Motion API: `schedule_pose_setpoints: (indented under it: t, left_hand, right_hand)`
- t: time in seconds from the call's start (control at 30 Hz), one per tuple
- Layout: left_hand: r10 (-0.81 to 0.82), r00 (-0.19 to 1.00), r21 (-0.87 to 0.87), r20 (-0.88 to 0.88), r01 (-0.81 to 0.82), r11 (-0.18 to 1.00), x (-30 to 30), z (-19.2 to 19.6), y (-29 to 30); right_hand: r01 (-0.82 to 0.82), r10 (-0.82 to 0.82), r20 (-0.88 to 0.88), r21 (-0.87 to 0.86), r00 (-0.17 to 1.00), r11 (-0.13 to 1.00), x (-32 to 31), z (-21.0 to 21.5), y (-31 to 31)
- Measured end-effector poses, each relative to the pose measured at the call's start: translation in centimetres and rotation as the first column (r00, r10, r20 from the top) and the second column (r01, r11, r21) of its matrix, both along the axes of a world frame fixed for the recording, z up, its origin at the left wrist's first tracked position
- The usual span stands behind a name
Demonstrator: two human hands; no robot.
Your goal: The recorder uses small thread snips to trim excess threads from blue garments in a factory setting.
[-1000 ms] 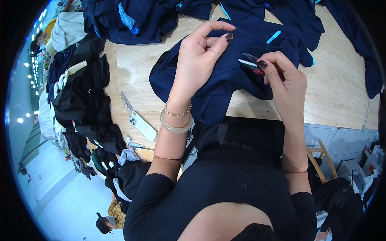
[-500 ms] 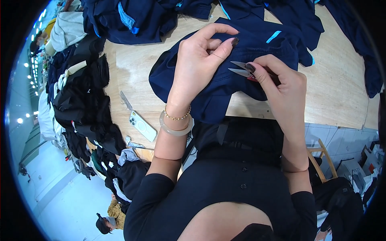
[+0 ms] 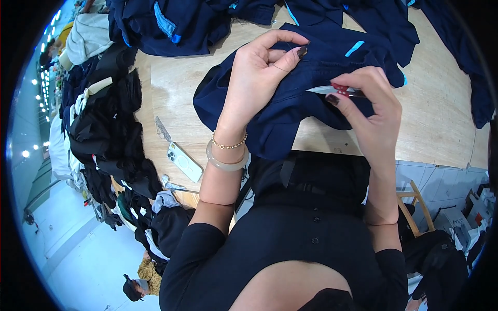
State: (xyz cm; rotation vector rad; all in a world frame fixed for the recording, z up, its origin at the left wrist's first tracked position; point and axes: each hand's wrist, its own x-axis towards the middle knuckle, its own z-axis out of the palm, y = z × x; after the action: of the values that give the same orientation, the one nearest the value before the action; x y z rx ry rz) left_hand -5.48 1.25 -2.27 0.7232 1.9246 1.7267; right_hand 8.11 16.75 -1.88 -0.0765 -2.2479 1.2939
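A dark navy garment point(image 3: 275, 132) with a light blue strip point(image 3: 355, 48) lies spread over the table before me. Over its left part is my left hand point(image 3: 264, 65), fingers curled and thumb close to the index fingertip. A thin dark thread point(image 3: 281, 69) shows across that thumb; the rest of it is hard to follow. My right hand point(image 3: 371, 98) grips thread snips point(image 3: 340, 89) with a red part at the fingers. Their blades are together and point left, over the cloth and towards my left hand.
More navy garments point(image 3: 171, 31) are heaped along the far side of the wooden table point(image 3: 171, 93). A phone point(image 3: 184, 162) lies near its left edge, beside black piled clothes point(image 3: 104, 124). Lower right stands a wooden chair point(image 3: 415, 207); lower left, another person point(image 3: 140, 282).
The snips' blades have gone from spread to together. My right hand has turned and shifted slightly right, showing more of the red part. My left hand has barely moved.
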Motion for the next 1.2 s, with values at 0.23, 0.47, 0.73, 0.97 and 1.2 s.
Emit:
schedule_pose_setpoints:
  t: [0.23, 0.47, 0.73, 0.97, 1.2]
  left_hand:
    - [-0.007, 0.926, -0.213, -0.379, -0.079, 0.974, -2.6, -2.9, -1.4]
    - [0.515, 0.83, 0.089, -0.215, -0.509, 0.856, 1.8, -2.1, -2.9]
    - [0.207, 0.895, -0.29, -0.394, -0.335, 0.897, 4.9, -7.8, -1.6]
    - [0.37, 0.922, -0.27, -0.112, -0.386, 0.882, 3.7, -7.6, -0.9]
    - [0.396, 0.898, -0.235, -0.192, -0.434, 0.87, 3.7, -7.6, -1.4]
  right_hand:
    - [0.024, 0.086, 0.13, -0.672, 0.988, 0.74, -1.8, -4.3, 0.3]
    - [0.063, 0.087, 0.188, -0.672, 0.978, 0.738, -0.8, -7.6, 0.9]
    - [0.053, 0.122, 0.223, -0.646, 0.967, 0.762, 1.2, -8.4, 0.8]
    - [0.046, 0.14, 0.228, -0.658, 0.964, 0.752, 1.7, -7.8, 1.1]
    - [0.032, 0.168, 0.232, -0.67, 0.958, 0.742, 1.6, -8.2, 1.5]
